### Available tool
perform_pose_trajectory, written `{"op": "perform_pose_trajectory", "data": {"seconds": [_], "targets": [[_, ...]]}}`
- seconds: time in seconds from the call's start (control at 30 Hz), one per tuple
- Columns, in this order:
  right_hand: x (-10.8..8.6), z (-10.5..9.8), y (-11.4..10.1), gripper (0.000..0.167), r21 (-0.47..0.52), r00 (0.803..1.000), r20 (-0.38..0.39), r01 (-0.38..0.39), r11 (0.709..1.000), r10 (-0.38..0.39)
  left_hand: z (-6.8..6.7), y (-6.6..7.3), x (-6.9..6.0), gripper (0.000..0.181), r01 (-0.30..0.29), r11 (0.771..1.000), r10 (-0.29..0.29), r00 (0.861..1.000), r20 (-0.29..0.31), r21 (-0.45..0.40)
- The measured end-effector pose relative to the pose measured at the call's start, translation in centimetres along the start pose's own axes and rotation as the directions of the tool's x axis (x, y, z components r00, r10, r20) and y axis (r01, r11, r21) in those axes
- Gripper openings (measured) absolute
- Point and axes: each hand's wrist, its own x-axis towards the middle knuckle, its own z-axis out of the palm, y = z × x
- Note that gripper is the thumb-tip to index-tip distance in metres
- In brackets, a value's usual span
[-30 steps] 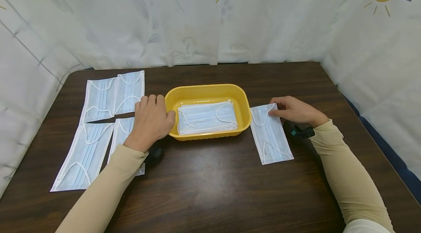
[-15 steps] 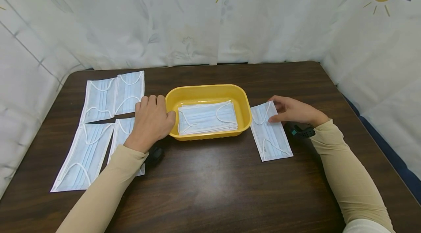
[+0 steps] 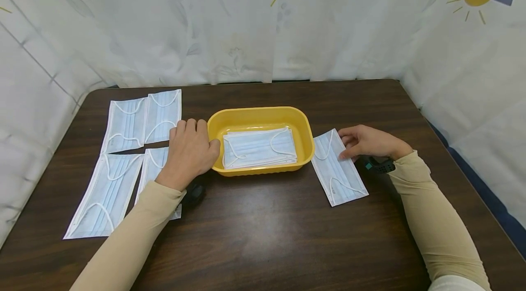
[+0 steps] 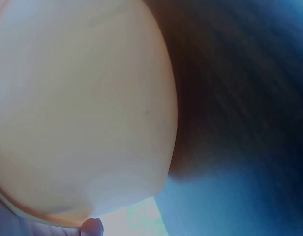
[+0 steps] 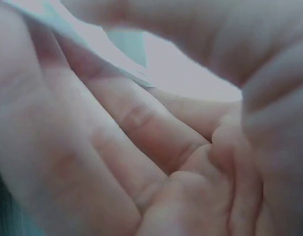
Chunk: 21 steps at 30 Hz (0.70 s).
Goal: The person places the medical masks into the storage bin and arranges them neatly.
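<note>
In the head view my left hand (image 3: 189, 154) grips the left rim of a yellow plastic tray (image 3: 259, 172). A small stack of blue face masks (image 3: 260, 147) lies flat inside it. On the tray's right side, my right hand (image 3: 367, 141) pinches the right edge of a single face mask (image 3: 339, 170), which slants with its far left corner close to the tray. The right wrist view shows the thumb over the fingers (image 5: 136, 118), with the mask's edge (image 5: 100, 46) between them. Most of the left wrist view is a blurred pale surface, with a fingertip (image 4: 92, 227) at the bottom.
Several more face masks (image 3: 104, 190) lie spread on the left of the dark wooden table (image 3: 263, 231), partly under the left arm. A pale curtain (image 3: 197, 26) hangs behind and at both sides of the table.
The right hand has shifted its hold on the single mask, its fingers moving slightly along the edge. The mask has tilted a little. The left hand and tray have stayed put.
</note>
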Motion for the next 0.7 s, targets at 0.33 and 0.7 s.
{"op": "perform_pose_trajectory", "data": {"seconds": [0.33, 0.7], "targets": [[-0.03, -0.09, -0.04, 0.056, -0.001, 0.999, 0.023, -0.026, 1.0, 0.026, -0.03, 0.02, -0.03, 0.028, 0.003, 1.0, -0.003, 1.0, 0.0, -0.005], [-0.07, 0.0, 0.28, 0.042, 0.025, 0.999, 0.024, 0.038, 0.999, -0.039, -0.09, 0.04, -0.05, 0.028, 0.003, 1.0, -0.003, 1.0, 0.0, -0.003]]}}
